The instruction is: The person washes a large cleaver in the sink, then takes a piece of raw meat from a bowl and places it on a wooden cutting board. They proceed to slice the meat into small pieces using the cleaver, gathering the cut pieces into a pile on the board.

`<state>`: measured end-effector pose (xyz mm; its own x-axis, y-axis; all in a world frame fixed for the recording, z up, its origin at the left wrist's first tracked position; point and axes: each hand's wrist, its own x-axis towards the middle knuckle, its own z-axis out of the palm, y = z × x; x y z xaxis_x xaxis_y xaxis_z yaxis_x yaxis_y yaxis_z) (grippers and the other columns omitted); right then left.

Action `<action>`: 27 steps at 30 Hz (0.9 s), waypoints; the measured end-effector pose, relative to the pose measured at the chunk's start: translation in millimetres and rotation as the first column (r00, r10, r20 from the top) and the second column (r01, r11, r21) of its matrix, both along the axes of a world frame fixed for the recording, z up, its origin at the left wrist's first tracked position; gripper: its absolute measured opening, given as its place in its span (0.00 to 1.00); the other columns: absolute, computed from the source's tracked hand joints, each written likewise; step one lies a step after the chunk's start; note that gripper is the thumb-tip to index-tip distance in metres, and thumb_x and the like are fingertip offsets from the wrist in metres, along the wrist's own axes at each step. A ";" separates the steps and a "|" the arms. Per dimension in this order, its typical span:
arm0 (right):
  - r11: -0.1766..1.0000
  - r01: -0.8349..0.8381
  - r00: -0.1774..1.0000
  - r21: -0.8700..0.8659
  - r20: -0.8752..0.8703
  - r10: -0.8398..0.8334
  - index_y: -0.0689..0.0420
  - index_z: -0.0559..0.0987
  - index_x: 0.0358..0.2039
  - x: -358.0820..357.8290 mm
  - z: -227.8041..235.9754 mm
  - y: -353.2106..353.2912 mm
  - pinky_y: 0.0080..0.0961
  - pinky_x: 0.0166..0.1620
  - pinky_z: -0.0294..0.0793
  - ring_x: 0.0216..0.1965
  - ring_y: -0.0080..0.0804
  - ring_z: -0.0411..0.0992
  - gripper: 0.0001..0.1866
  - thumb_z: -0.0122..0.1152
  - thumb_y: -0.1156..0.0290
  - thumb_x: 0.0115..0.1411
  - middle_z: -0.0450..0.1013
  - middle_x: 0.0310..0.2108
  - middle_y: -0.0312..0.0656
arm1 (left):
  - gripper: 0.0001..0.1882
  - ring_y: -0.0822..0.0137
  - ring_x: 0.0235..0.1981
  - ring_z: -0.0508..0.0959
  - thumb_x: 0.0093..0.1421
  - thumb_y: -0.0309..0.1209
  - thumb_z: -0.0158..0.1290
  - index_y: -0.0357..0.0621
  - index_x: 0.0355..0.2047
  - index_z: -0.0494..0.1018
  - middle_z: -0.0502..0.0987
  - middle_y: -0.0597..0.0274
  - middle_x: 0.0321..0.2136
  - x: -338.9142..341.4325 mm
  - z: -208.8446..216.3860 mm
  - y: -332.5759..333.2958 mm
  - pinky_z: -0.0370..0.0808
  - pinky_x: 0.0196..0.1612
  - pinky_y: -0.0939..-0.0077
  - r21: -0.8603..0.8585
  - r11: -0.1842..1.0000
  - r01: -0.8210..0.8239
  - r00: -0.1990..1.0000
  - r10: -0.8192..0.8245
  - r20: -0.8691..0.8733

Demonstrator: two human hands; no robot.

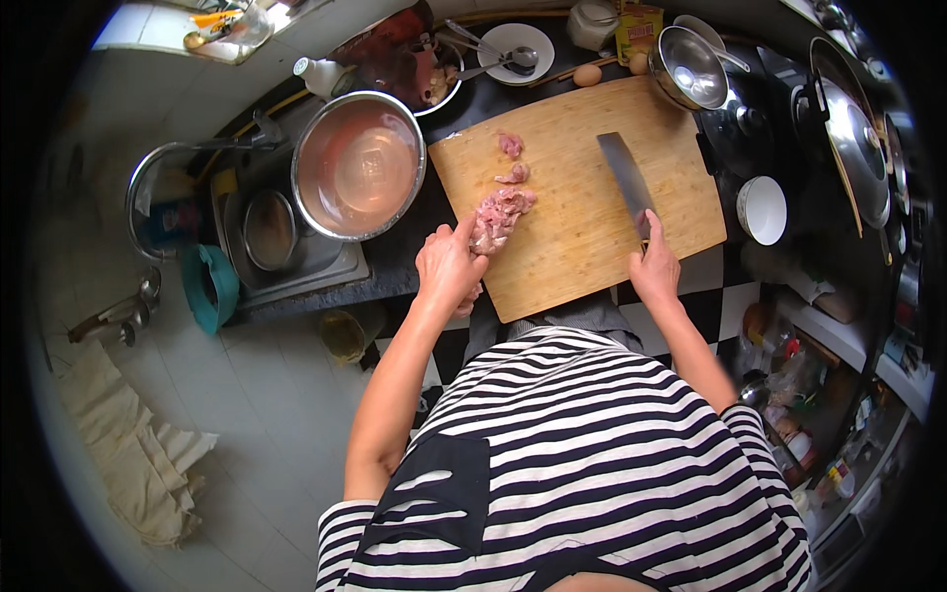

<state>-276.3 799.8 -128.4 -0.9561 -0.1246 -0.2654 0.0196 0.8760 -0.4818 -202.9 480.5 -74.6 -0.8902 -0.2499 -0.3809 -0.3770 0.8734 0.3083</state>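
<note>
My left hand [449, 264] is closed on a piece of raw meat [500, 217] at the left edge of a wooden cutting board [582, 227]. Part of the meat lies on the board, and some shows below my palm, past the edge. Two small cut pieces of meat [509, 145] rest farther up the board. In my right hand [655, 266] is the handle of a cleaver [625, 176]. Its dark broad blade points away from me over the right half of the board, apart from the meat. My left fingertips are partly hidden.
Left of the board stands a large metal basin [422, 163] of pinkish water, by the sink [335, 268] and its faucet [163, 158]. Behind are a white plate [538, 39] with spoons and eggs [588, 75]. A metal bowl [691, 64] touches the far right corner; a white bowl [763, 210] stands right.
</note>
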 end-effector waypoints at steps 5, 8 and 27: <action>0.914 -0.031 0.984 -0.404 0.146 0.098 0.58 0.77 0.48 -15.3 17.6 -10.4 0.34 0.28 0.70 0.21 0.37 0.71 0.18 0.56 0.68 0.58 0.74 0.22 0.49 | 0.32 0.49 0.41 0.80 0.45 0.37 0.59 0.52 0.55 0.72 0.80 0.49 0.38 2.0 1.1 7.5 0.75 0.45 0.58 0.013 0.996 -0.092 0.986 0.089 0.138; 0.843 -0.099 0.924 -0.530 0.265 0.275 0.60 0.78 0.43 -23.7 18.2 -44.4 0.29 0.27 0.68 0.20 0.28 0.68 0.15 0.56 0.65 0.61 0.71 0.20 0.47 | 0.33 0.50 0.43 0.80 0.45 0.39 0.59 0.52 0.55 0.72 0.80 0.49 0.41 0.5 9.1 5.9 0.75 0.47 0.59 0.043 0.989 -0.143 0.972 0.132 0.195; 0.973 -0.070 0.989 -0.221 0.112 0.097 0.56 0.78 0.48 -33.5 32.5 44.5 0.40 0.32 0.71 0.26 0.50 0.74 0.17 0.53 0.71 0.57 0.73 0.24 0.54 | 0.41 0.47 0.36 0.76 0.45 0.32 0.61 0.55 0.63 0.64 0.72 0.48 0.35 -14.8 -27.3 35.5 0.76 0.38 0.54 -0.307 0.949 -0.074 0.990 0.032 -0.139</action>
